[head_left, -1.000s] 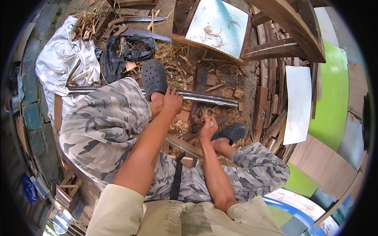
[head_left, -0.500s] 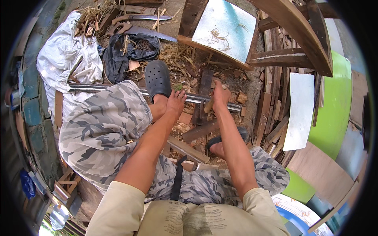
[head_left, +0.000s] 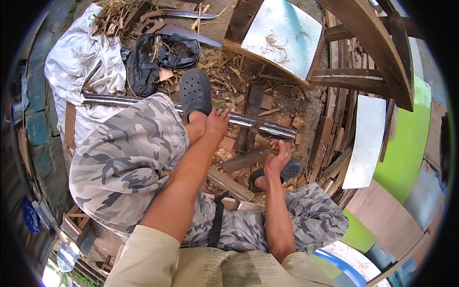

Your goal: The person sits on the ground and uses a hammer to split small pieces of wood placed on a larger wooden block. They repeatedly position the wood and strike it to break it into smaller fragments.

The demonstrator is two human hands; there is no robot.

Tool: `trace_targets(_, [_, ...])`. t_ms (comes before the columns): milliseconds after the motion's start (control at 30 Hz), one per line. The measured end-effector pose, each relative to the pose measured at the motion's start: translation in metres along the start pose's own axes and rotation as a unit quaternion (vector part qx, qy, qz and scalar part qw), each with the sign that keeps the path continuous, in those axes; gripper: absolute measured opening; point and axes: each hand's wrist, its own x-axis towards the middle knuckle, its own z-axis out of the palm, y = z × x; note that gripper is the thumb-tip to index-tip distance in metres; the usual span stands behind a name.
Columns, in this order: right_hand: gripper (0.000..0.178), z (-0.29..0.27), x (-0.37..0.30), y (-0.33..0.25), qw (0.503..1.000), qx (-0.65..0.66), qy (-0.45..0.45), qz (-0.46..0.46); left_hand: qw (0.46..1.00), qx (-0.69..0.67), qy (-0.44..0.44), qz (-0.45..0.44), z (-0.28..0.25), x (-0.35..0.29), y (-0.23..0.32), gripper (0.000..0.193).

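A long narrow bar (head_left: pixel 265 125), dark with pale silvery stripes, lies crosswise over the wood scraps. My left hand (head_left: pixel 217 122) presses on it beside my dark clog (head_left: pixel 196 91), fingers bent over the bar. The clog's foot is on or against the bar too. In my right hand (head_left: pixel 277 158) is a hammer (head_left: pixel 263 140), gripped by its wooden handle. Its head is just on the near side of the bar, above a dark wooden plank (head_left: pixel 256 100) that passes under the bar. Whether the head touches the plank I cannot tell.
A handsaw (head_left: pixel 189 34), a long knife (head_left: pixel 186 15) and a black plastic bag (head_left: pixel 143 67) lie at the far left, near a white sack (head_left: pixel 86 62). A wooden chair frame (head_left: pixel 363 79) stands at the far right. Boards, including a green panel (head_left: pixel 406 143), line the right side.
My right hand has come back toward me, from beyond the bar to the near side, with the hammer handle now pointing toward me. My left hand stays on the bar. The view has shifted slightly.
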Motion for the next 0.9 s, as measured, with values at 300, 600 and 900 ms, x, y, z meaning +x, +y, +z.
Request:
trace_targets(300, [0.013,-0.044,-0.003,-0.020,0.954,-0.071,0.152,0.250,0.998,0.053,-0.008,0.016,-0.013,-0.005,-0.003,0.090])
trace_targets(600, [0.027,-0.062,0.008,-0.070,0.774,-0.417,-0.152,0.451,0.998,0.054,-0.007,0.027,-0.005,-0.004,-0.003,0.089])
trace_targets(900, [0.029,-0.049,0.019,-0.048,0.662,-0.501,-0.339,0.441,0.997,0.058,-0.026,0.039,-0.016,-0.011,-0.005,0.091])
